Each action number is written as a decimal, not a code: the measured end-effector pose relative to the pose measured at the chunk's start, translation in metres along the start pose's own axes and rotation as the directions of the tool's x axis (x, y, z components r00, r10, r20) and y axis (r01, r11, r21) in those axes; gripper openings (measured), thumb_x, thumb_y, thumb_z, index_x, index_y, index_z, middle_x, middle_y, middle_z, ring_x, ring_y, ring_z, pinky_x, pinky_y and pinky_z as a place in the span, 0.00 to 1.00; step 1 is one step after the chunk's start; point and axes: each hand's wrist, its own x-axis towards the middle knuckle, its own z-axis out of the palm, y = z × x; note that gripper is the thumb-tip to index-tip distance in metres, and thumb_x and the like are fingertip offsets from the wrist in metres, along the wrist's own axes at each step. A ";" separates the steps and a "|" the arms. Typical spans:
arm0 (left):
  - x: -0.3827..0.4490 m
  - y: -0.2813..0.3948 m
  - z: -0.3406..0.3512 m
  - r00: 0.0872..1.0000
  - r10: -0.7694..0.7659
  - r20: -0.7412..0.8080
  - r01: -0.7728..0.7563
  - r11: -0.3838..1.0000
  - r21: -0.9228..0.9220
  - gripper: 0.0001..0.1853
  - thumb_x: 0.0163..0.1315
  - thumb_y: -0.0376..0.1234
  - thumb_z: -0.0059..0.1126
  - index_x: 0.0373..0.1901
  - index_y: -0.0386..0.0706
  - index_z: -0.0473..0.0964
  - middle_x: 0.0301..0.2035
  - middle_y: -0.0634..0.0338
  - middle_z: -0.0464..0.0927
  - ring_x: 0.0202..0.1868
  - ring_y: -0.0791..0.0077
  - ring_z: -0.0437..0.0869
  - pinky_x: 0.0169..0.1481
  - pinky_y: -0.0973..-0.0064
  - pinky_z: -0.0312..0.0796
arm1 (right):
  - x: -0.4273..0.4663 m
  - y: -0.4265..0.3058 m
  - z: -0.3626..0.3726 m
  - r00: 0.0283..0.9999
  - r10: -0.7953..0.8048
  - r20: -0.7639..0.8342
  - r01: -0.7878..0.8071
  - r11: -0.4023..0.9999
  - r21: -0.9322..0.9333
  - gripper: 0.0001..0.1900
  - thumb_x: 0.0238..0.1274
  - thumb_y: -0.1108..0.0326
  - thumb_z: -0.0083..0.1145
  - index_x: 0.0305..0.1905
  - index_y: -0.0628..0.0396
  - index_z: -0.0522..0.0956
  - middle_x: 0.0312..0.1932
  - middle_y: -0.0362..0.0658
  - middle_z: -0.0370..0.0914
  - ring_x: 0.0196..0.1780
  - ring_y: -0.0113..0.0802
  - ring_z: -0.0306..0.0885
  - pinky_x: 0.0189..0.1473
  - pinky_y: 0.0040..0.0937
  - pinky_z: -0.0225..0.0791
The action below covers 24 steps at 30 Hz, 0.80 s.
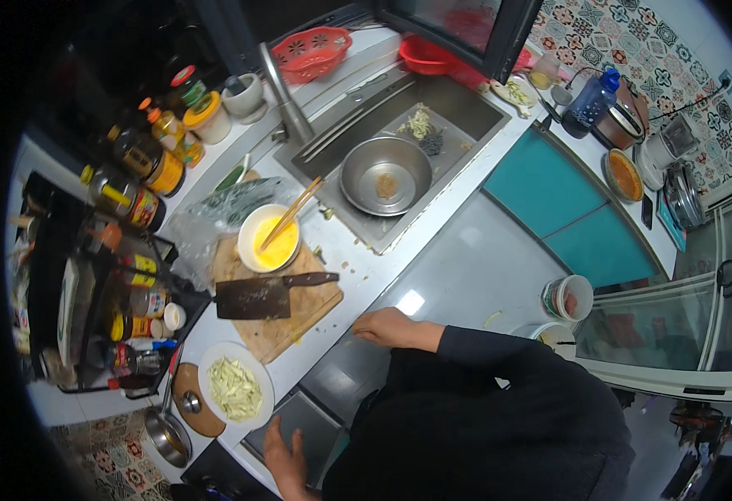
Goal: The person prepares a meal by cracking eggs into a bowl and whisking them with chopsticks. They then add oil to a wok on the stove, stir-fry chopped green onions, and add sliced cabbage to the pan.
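Note:
Fingers apart and empty, my left hand (285, 456) is over the counter's front edge, close to a white plate (268, 401) of sliced pale green vegetable (234, 388). My right hand (386, 327), fingers curled in and nothing visible in them, hovers off the edge beside a wooden cutting board (290, 335). On that board lies a dark cleaver (253, 299), its wooden handle pointing toward the sink. Behind the blade, a white bowl (245, 243) holds beaten yellow egg (278, 247). A pair of wooden chopsticks (294, 210) leans in the bowl.
A steel basin (353, 181) sits in the sink (460, 125) near vegetable scraps (419, 122). Plastic bags (196, 219) lie behind the board. Sauce bottles (146, 160) line the back and a black rack (84, 313). A saucepan (165, 432) is at left; an open window sash (497, 44) overhangs.

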 end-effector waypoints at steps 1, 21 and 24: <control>0.008 0.015 0.006 0.999 0.027 0.045 -0.027 1.000 0.005 0.27 0.59 0.35 0.55 0.59 0.34 0.64 0.55 0.42 0.69 0.58 0.52 0.69 0.62 0.61 0.60 | -0.008 0.016 -0.010 0.999 0.020 -0.037 -0.020 1.000 -0.011 0.08 0.56 0.64 0.53 0.41 0.49 0.75 0.36 0.44 0.78 0.38 0.45 0.78 0.36 0.41 0.70; 0.105 0.103 0.070 0.856 0.495 0.150 -0.514 0.848 0.129 0.25 0.54 0.38 0.60 0.51 0.36 0.70 0.46 0.46 0.75 0.50 0.52 0.74 0.55 0.61 0.65 | -0.318 0.249 -0.082 0.015 0.977 -0.210 -0.542 0.185 0.820 0.12 0.60 0.59 0.50 0.28 0.54 0.75 0.19 0.42 0.74 0.19 0.31 0.72 0.22 0.33 0.66; 0.094 0.106 0.081 0.885 0.435 0.166 -0.456 0.881 0.127 0.25 0.54 0.38 0.61 0.51 0.36 0.70 0.45 0.45 0.76 0.49 0.50 0.75 0.54 0.61 0.67 | -0.304 0.296 -0.128 0.065 0.924 -0.378 -0.533 0.352 0.769 0.13 0.62 0.59 0.50 0.29 0.57 0.74 0.16 0.41 0.73 0.18 0.30 0.71 0.19 0.30 0.64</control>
